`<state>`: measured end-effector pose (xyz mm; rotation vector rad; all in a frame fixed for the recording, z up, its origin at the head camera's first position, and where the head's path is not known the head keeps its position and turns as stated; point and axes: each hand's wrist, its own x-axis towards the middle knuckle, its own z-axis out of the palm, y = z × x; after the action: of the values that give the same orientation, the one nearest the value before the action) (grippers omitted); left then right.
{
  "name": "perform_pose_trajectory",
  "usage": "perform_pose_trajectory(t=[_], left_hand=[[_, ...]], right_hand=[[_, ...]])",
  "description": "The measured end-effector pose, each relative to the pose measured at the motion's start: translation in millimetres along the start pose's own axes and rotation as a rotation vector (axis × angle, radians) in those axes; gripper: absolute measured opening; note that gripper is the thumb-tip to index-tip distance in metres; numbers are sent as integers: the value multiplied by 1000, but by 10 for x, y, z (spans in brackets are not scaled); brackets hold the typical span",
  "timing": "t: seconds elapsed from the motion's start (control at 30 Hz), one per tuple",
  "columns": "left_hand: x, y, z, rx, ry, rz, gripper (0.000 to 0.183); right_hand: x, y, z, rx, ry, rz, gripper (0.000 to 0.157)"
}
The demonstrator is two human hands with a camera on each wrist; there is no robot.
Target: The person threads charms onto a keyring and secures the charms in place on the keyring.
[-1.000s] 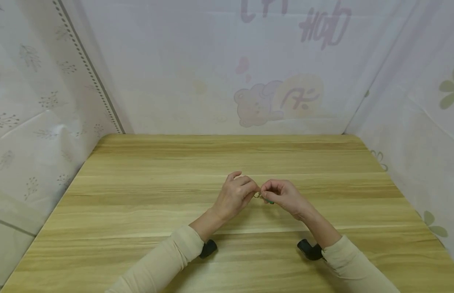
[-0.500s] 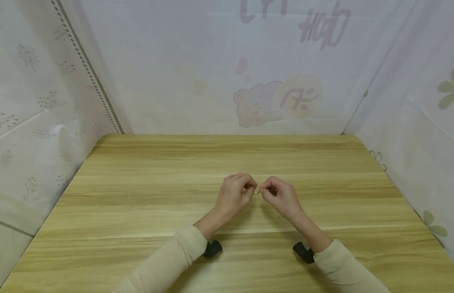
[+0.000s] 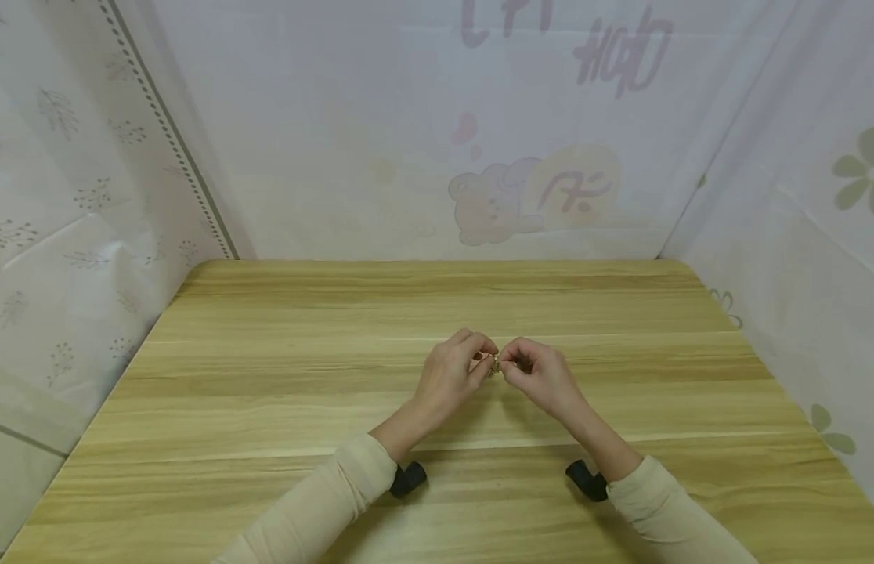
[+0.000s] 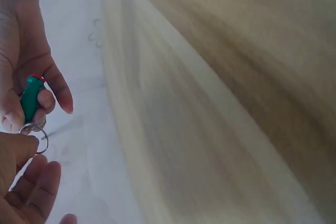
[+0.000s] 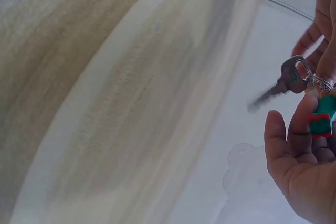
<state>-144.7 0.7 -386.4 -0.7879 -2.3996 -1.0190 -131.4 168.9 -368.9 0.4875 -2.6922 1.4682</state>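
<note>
Shifted slightly, the ring [image 4: 48, 141] sits between left hand [image 3: 451, 370] and right hand [image 3: 547, 377].

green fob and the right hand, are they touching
Touching. The left wrist view shows the green fob gripped in the right hand, its side against the skin with no gap.

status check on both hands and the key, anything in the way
Left hand pinching ring. Right hand gripping green charm. Key at ring, blade jutting free. Nothing visibly in the way.
</note>
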Motion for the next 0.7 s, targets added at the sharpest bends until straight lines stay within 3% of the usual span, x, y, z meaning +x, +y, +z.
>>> perform_pose_trajectory(t=[0.17,0.33,0.47,0.7], left_hand=[[12,-5,-24,74,32,94,10],[19,-17,-39,73,21,101,7],[22,-20,-50,50,-14,68,4],[24,-39,-44,-54,-63,-72,4]], right_hand=[[3,19,6,6,-7,6,7],[6,48,0,16,-3,-21,8],[10,45,-2,1,4,-24,7],[8,49,-1,-4,14,-38,6]])
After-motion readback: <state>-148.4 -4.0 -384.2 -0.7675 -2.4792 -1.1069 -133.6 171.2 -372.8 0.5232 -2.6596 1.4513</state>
